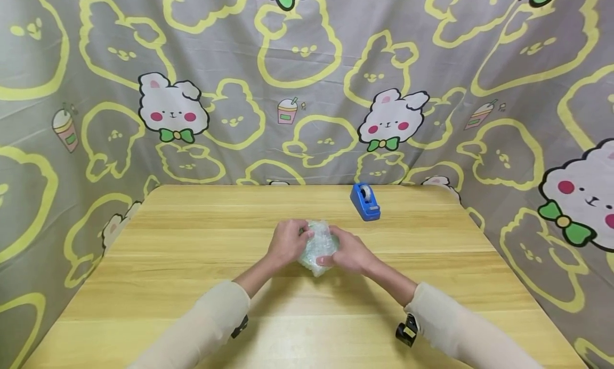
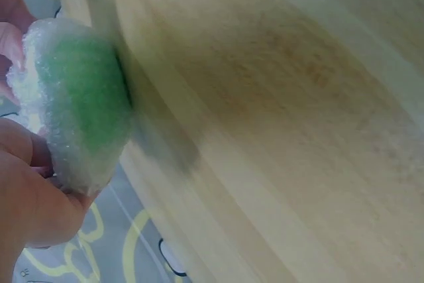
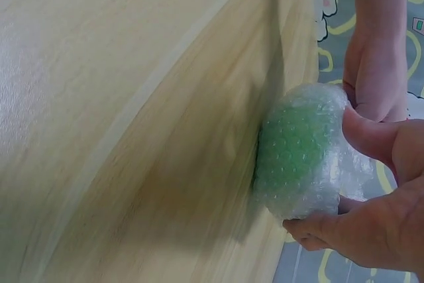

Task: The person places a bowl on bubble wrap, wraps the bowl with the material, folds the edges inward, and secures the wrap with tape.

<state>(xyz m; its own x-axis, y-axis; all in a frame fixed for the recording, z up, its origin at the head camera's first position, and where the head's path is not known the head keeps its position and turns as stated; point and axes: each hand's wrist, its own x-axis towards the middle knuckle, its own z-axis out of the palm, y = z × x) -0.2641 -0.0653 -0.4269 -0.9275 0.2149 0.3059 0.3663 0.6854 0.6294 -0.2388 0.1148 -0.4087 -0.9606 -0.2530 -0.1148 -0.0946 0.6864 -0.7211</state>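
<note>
A green object wrapped in clear bubble wrap [image 1: 320,247] is between both hands over the middle of the table; the wrap hides what kind of thing it is. My left hand [image 1: 289,242] grips its left side, fingers curled at the upper edge. On the opposite side my right hand [image 1: 354,251] holds it, with the thumb lying across the wrap. In the left wrist view the bubble-wrapped bundle [image 2: 89,91] shows green through the layers. The right wrist view shows the bundle [image 3: 301,150] close over the wood, right thumb on top and fingers beneath.
A blue tape dispenser [image 1: 366,202] with a roll of clear tape stands toward the back right of the wooden table [image 1: 192,294]. A patterned grey curtain [image 1: 240,54] hangs along the table's back and sides. Small black wrist cameras [image 1: 406,330] hang under the sleeves.
</note>
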